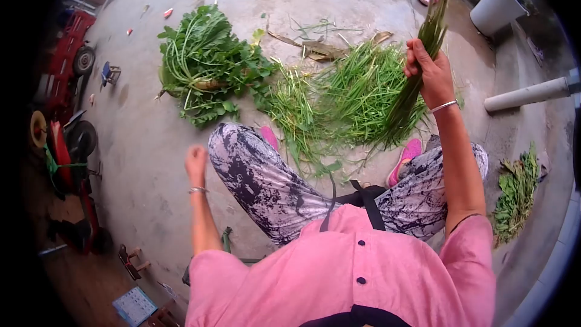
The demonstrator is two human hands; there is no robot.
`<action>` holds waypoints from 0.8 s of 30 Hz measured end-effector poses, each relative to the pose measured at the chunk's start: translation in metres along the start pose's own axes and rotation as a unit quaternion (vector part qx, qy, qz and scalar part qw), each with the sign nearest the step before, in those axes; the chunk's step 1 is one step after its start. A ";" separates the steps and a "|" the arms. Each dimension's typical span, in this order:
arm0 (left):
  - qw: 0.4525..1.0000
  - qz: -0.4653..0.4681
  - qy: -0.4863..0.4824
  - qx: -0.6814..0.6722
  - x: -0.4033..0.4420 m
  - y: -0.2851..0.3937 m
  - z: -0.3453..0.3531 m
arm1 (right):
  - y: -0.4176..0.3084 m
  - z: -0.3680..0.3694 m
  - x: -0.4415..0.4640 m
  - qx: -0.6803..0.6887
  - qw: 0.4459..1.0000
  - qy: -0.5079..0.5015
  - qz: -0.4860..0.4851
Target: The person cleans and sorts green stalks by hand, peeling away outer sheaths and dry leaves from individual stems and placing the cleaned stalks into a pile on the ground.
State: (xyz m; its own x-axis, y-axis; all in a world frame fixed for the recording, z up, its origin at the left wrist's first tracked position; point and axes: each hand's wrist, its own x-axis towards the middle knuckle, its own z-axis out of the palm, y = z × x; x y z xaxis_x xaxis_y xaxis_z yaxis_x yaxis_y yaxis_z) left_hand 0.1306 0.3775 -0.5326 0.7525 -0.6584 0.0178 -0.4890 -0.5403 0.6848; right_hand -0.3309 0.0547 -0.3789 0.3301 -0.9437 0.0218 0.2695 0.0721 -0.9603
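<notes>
My right hand (431, 72) is raised at the right, its fingers wrapped around a bundle of long green stalks (436, 21). The bundle's stalk ends point up, and its thin leaves hang down over a loose pile of cut green stalks (363, 94) on the ground. To the left, beside my knee, is my left hand (195, 163), curled like a fist; whether anything is inside it is hidden. Ahead of that knee lies a heap of leafy greens (203, 63) with a pale root showing. Yellowish trimmings (293, 100) are scattered between the two piles.
Wilted leaves (516, 194) lie at the right, near a grey pipe (526, 95). A white planter (497, 6) stands at the upper right. On the left are a red vehicle (66, 63), a small blue stool (110, 73) and a wooden stool (132, 261).
</notes>
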 end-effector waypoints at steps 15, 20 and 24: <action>0.702 0.120 -0.583 -0.391 0.022 0.378 0.171 | 0.016 0.041 0.065 0.136 0.978 -0.107 0.120; 0.698 0.047 -0.584 -0.412 0.037 0.379 0.203 | 0.034 0.036 0.086 0.017 0.982 -0.131 0.139; 0.722 0.017 -0.585 -0.368 0.041 0.382 0.211 | 0.054 0.035 0.102 -0.105 0.984 -0.115 0.092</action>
State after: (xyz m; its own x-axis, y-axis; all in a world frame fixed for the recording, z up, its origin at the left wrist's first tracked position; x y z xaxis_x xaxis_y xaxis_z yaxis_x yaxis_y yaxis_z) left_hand -0.1185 0.0339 -0.4244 -0.3535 -0.8897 -0.2891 0.1929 -0.3717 0.9081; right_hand -0.2509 -0.0259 -0.4183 0.5581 -0.8213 -0.1183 0.0016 0.1436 -0.9896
